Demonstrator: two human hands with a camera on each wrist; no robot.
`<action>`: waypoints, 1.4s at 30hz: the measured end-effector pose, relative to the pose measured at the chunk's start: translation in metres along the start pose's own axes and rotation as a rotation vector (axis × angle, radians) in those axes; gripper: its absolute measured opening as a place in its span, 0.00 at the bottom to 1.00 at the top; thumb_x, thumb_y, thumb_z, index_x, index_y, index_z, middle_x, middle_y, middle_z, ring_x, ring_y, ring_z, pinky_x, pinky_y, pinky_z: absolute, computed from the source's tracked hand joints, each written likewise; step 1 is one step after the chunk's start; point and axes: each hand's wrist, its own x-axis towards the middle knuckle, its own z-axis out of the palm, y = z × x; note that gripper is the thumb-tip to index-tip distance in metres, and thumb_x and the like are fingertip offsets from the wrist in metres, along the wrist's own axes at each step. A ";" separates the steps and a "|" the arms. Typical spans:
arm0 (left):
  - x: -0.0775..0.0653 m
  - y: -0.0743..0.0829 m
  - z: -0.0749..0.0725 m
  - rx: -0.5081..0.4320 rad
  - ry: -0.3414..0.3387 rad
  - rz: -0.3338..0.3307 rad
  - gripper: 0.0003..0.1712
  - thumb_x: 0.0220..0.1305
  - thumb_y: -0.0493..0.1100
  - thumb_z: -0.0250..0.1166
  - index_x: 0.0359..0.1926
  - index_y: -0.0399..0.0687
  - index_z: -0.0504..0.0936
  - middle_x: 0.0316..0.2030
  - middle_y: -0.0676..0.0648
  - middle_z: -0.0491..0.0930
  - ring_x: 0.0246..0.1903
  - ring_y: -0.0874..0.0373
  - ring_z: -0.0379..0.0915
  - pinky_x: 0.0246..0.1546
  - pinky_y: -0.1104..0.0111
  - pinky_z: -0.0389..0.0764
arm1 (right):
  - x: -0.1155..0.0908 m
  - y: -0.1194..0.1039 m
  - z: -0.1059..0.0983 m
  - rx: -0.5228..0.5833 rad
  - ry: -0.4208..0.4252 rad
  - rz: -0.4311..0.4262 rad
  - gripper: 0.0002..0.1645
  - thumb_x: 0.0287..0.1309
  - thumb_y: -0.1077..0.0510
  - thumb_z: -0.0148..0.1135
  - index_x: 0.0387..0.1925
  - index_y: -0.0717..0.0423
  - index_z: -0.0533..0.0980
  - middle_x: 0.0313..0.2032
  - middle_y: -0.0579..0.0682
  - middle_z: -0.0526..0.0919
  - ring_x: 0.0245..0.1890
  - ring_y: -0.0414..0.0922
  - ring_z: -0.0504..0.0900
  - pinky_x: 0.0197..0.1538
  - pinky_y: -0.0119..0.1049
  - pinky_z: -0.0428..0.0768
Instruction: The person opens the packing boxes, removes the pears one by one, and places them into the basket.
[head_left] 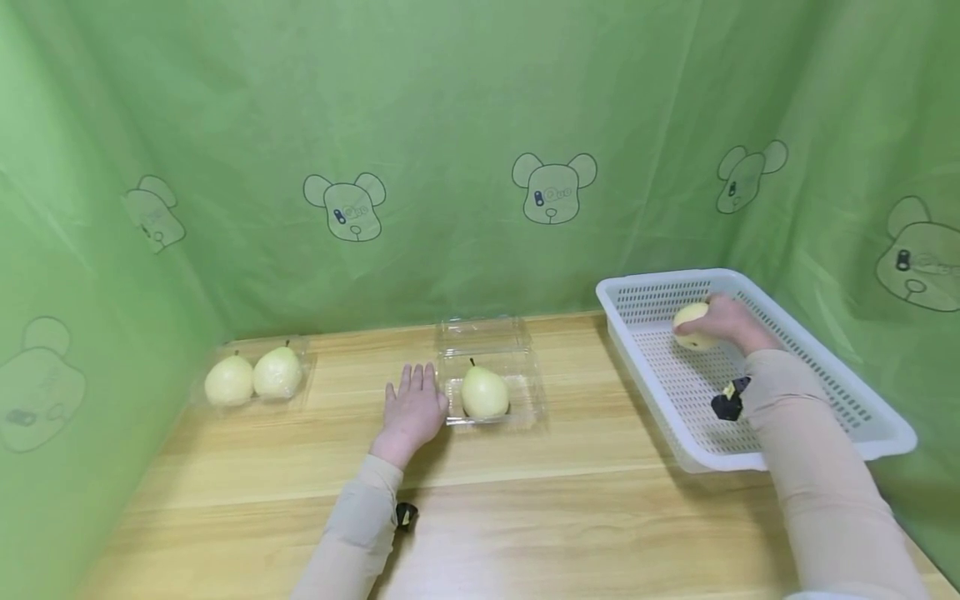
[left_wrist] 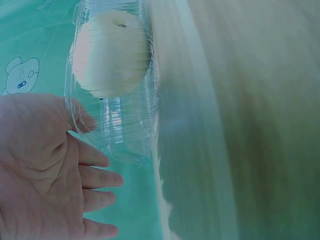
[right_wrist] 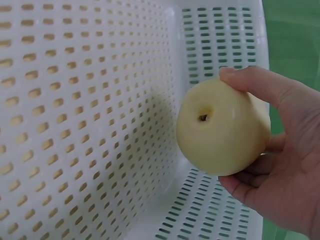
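My right hand grips a pale yellow pear inside the white basket, thumb on one side and fingers curled round the other. The pear's dimpled end faces the right wrist camera. On the table, my left hand lies with straight fingers beside a clear plastic clamshell box. Its thumb is at the box's left wall, seen through the plastic in the left wrist view. A single pear stands in the box with its stem up, and the lid is folded back toward the curtain.
A second clear box at the far left holds two pears, one of them this pear. The white perforated basket stands at the right with raised walls. A green curtain with bear faces encloses the wooden table behind and at both sides.
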 end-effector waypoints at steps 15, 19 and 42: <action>-0.001 0.000 -0.002 -0.004 -0.001 0.001 0.34 0.75 0.51 0.38 0.75 0.39 0.51 0.75 0.37 0.52 0.76 0.41 0.41 0.75 0.41 0.45 | 0.003 0.010 0.010 -0.010 -0.009 0.011 0.35 0.47 0.46 0.72 0.40 0.70 0.66 0.30 0.58 0.73 0.31 0.52 0.73 0.30 0.33 0.70; 0.000 0.000 -0.002 -0.006 -0.001 0.002 0.34 0.74 0.51 0.38 0.75 0.39 0.51 0.75 0.37 0.53 0.76 0.40 0.41 0.74 0.40 0.45 | 0.001 0.008 0.009 -0.020 -0.017 0.018 0.34 0.48 0.47 0.72 0.39 0.70 0.66 0.28 0.58 0.73 0.30 0.52 0.73 0.29 0.33 0.71; 0.000 -0.001 -0.003 -0.012 -0.004 0.004 0.34 0.74 0.51 0.39 0.75 0.38 0.52 0.75 0.37 0.53 0.76 0.40 0.41 0.74 0.40 0.45 | -0.005 0.013 0.004 0.077 -0.089 0.022 0.46 0.56 0.49 0.65 0.58 0.82 0.58 0.47 0.73 0.69 0.46 0.63 0.71 0.44 0.46 0.73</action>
